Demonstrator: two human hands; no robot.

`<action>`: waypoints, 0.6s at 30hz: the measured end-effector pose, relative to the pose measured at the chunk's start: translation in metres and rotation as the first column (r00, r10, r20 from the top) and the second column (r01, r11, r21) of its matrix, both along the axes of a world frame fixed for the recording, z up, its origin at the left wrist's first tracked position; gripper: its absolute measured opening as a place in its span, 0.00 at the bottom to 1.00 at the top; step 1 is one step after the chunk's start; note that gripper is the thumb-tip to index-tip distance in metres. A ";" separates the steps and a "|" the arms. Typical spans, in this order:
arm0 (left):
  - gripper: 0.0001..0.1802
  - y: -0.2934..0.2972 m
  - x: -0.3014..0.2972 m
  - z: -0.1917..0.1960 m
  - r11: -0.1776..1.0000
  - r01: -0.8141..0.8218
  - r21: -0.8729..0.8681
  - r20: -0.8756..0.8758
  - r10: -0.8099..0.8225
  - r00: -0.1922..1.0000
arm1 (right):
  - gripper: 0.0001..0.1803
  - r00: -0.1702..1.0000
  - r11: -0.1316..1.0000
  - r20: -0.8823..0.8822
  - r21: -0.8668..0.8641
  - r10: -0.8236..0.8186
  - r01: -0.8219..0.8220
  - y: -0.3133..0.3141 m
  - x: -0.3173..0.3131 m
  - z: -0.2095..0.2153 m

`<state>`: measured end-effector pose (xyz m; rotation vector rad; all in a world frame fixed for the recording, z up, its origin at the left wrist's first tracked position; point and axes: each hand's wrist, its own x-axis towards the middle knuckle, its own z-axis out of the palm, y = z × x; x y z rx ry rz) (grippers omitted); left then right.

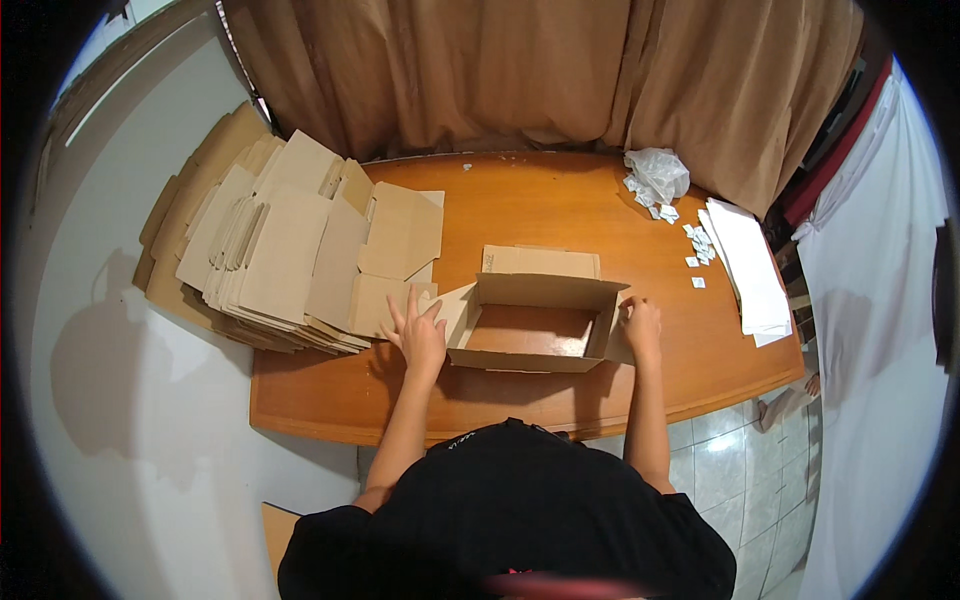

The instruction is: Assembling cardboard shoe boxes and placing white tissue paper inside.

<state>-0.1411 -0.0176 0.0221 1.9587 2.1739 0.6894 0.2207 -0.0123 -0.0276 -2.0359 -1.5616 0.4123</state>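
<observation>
An unfolded cardboard box (550,291) stands on the table in front of me. Its top is open, and brown wood shows through the bottom. Flaps stick out at both its left and right ends, and another lies toward the far side. My left hand (421,340) is at the left end flap with its fingers spread, gripping nothing. At the opposite end, my right hand (644,326) has its fingers bent and closed at the edge of the right flap. The fingertips of that hand are partly hidden.
A tall pile of flattened cardboard boxes (285,250) leans at the left, close to my left hand. On the wooden table's (540,205) right side lie white paper sheets (745,270), small white pieces (700,244) and a clear plastic bag (658,175). Brown curtains (480,80) hang behind.
</observation>
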 end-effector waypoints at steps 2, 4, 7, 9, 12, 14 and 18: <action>0.23 0.005 -0.005 -0.004 0.999 0.032 -0.031 -0.132 -0.036 0.991 | 0.14 0.881 0.972 0.419 0.175 -0.217 0.156 -0.015 -0.046 0.030; 0.28 0.018 -0.016 -0.033 0.975 0.192 -0.110 -0.024 -0.196 0.980 | 0.18 0.902 0.975 0.371 0.105 -0.220 0.195 -0.017 -0.057 0.032; 0.41 0.026 -0.015 -0.050 0.933 0.294 -0.208 0.168 -0.262 0.950 | 0.23 0.870 0.972 0.440 0.162 -0.224 0.168 -0.013 -0.055 0.014; 0.49 0.027 -0.012 -0.055 0.885 0.376 -0.274 0.293 -0.295 0.909 | 0.29 0.952 0.961 0.223 0.227 -0.208 0.157 -0.008 -0.046 0.001; 0.63 0.024 -0.016 -0.061 0.788 0.489 -0.373 0.468 -0.295 0.833 | 0.35 0.979 0.976 0.048 0.099 -0.198 0.192 -0.008 -0.049 0.004; 0.64 0.019 -0.016 -0.072 0.802 0.477 -0.360 0.472 -0.284 0.834 | 0.34 0.990 0.972 0.014 0.191 -0.139 0.134 -0.010 -0.047 0.001; 0.63 0.009 -0.013 -0.082 0.872 0.412 -0.264 0.481 -0.251 0.840 | 0.28 0.985 0.958 -0.156 0.287 0.068 -0.020 -0.014 -0.037 -0.011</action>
